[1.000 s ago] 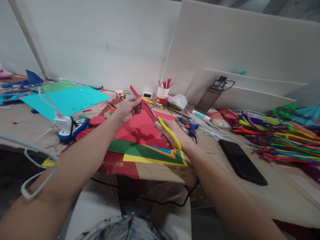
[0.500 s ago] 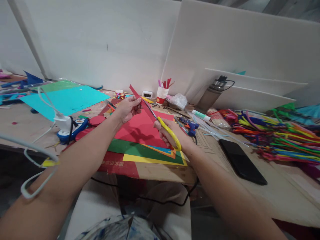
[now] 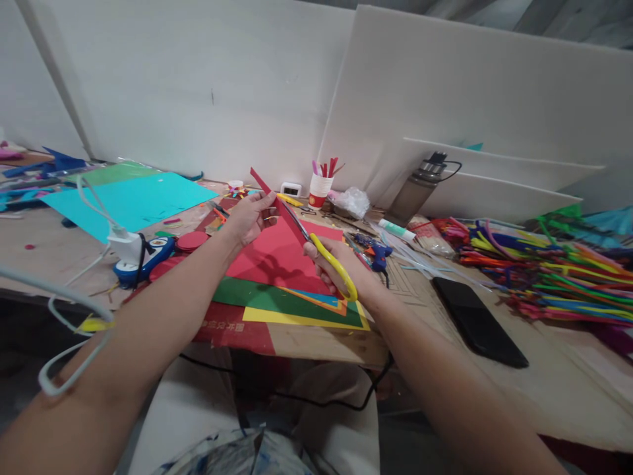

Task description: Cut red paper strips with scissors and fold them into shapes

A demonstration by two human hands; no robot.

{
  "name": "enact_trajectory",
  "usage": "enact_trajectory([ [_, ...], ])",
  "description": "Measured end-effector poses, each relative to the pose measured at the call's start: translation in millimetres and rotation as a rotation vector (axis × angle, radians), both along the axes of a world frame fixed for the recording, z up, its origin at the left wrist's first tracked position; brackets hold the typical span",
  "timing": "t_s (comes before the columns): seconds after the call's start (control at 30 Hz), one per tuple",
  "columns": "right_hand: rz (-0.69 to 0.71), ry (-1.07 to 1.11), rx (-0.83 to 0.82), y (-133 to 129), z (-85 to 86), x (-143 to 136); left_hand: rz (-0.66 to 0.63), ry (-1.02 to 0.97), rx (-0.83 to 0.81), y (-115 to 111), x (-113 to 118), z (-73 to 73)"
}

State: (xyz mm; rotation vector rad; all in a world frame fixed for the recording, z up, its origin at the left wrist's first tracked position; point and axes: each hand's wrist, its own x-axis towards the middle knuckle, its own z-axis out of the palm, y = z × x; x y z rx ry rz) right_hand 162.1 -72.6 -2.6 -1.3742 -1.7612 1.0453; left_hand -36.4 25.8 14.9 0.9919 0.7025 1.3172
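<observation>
Head view: cutting looks to be the step in hand, a red paper strip (image 3: 289,218) lying along the blades of yellow-handled scissors (image 3: 330,256), mid-frame.
Next move: my read, it calls for a taut strip, a steady blade line and left fingertips clear of the tips.
Cardboard edge: lower centre, cardboard (image 3: 316,340) with a red printed patch; pale characters on it, can't read them from here.
Paper stack: above that edge, yellow sheet (image 3: 297,318) lowest, then green sheet (image 3: 237,290), red sheet (image 3: 257,257) on top, hands' shadow on it.
Phone: black phone (image 3: 477,320), lower right, no lettering I can make out.
Right hand: right hand (image 3: 346,251), right of centre, curled round the scissor handles; can't tell how far apart the blades are.
Left hand: left hand (image 3: 251,214), left of centre, thumb and fingers pinching the strip; its free end points to upper left.
Glue stick: white tube with a green label (image 3: 397,229), right of centre; print too small.
Cup: paper cup (image 3: 320,191), upper centre, white over red, gold emblem, no brand legible.
Clock: small white clock-like box (image 3: 291,190), just left of the cup; display unreadable.
</observation>
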Motion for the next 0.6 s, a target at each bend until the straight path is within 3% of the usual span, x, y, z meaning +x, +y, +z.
enact_trajectory([
  [0.6,0.059,-0.063,0.039,-3.1,5.4,2.3,-0.024,0.035,0.002,-1.5,2.0,-0.7],
])
